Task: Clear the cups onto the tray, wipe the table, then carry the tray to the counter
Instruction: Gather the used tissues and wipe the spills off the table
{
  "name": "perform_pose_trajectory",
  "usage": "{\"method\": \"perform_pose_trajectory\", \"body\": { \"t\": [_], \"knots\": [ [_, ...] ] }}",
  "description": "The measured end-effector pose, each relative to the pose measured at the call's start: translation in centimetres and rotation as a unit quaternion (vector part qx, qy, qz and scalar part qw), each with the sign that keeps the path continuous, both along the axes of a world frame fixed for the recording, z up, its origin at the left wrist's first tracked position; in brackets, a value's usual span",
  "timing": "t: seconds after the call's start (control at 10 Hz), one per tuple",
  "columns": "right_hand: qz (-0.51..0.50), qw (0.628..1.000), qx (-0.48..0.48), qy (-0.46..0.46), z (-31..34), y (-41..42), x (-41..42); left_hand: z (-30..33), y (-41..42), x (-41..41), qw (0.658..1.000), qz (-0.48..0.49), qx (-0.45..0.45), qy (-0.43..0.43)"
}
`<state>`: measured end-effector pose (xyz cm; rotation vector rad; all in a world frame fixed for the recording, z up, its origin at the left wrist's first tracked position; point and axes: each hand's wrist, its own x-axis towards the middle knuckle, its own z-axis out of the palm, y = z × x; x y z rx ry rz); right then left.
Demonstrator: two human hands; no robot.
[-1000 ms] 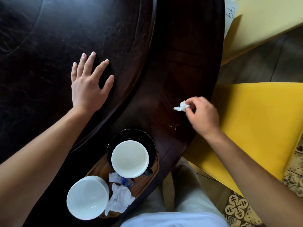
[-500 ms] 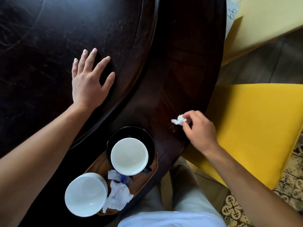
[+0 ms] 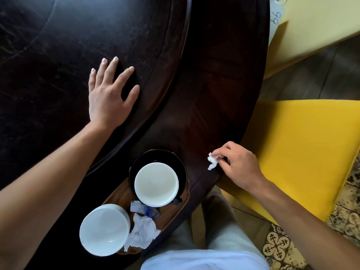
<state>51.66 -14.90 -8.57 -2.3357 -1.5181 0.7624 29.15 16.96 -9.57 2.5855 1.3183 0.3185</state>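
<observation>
Hands split the work: left hand [image 3: 109, 98] lies spread flat on the table [image 3: 224, 75]; right hand [image 3: 238, 164] pinches a tissue [image 3: 212, 161] at the right edge. Both cups [image 3: 156, 183] sit on the near tray [image 3: 183, 206]; wiping seems underway, carrying remains.

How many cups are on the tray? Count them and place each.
2. One white cup sits on a black saucer at the tray's far end. The other cup stands at the near end, left of crumpled tissue. None looks hidden.
</observation>
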Motion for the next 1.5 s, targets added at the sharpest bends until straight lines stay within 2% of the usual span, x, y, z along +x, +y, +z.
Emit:
{"method": "perform_pose_trajectory", "body": {
  "t": [0.1,0.2,0.3,0.4,0.5,0.6,0.7,0.8,0.9,1.0,1.2,1.3,1.4,1.5],
  "knots": [
    [-0.069,0.997,0.026,0.022,-0.6,0.7,1.1,0.1,0.0,0.0,1.000,0.000,-0.004,-0.005],
    [-0.075,0.997,0.020,0.024,-0.7,0.5,0.4,0.1,0.0,0.0,1.000,0.000,-0.004,-0.004],
    [-0.002,0.999,-0.014,0.035,-0.2,-0.9,-1.5,0.2,0.0,0.0,1.000,0.001,-0.005,-0.002],
    [-0.039,0.998,0.013,0.050,-0.2,-0.3,-1.7,0.1,0.0,0.0,1.000,0.001,-0.003,-0.002],
    [-0.103,0.993,0.049,0.014,-0.8,2.1,-0.5,0.0,0.1,0.0,1.000,0.001,-0.002,-0.002],
    [-0.072,0.997,0.013,-0.001,-0.6,2.4,-0.1,0.1,0.0,0.0,1.000,0.001,-0.003,-0.003],
    [0.004,0.999,-0.034,-0.001,0.2,-0.2,-1.4,0.0,0.0,0.0,1.000,0.001,-0.001,-0.005],
    [-0.033,0.999,-0.018,0.014,0.0,-2.2,-1.0,0.0,0.0,0.0,1.000,0.002,-0.003,-0.010],
    [-0.114,0.993,0.011,-0.007,-0.6,-2.3,0.2,0.1,0.0,0.1,1.000,0.004,-0.003,-0.009],
    [-0.122,0.992,0.000,0.000,-0.9,-2.9,-1.0,0.1,0.0,0.1,1.000,0.002,-0.003,-0.007],
    [-0.067,0.997,0.024,0.038,-0.9,-3.4,-4.8,0.1,0.0,0.0,1.000,0.003,-0.003,-0.005],
    [-0.026,1.000,-0.002,0.011,-0.6,-3.5,-4.4,0.2,-0.1,0.0,1.000,0.004,-0.005,-0.006],
    [-0.036,0.999,-0.018,-0.015,-0.4,-4.6,-2.5,0.1,-0.1,-0.1,1.000,0.004,-0.006,-0.005],
    [-0.090,0.995,0.017,-0.029,-0.7,-4.1,-1.4,0.0,-0.1,0.0,1.000,0.002,-0.003,-0.009]
  ]
}}
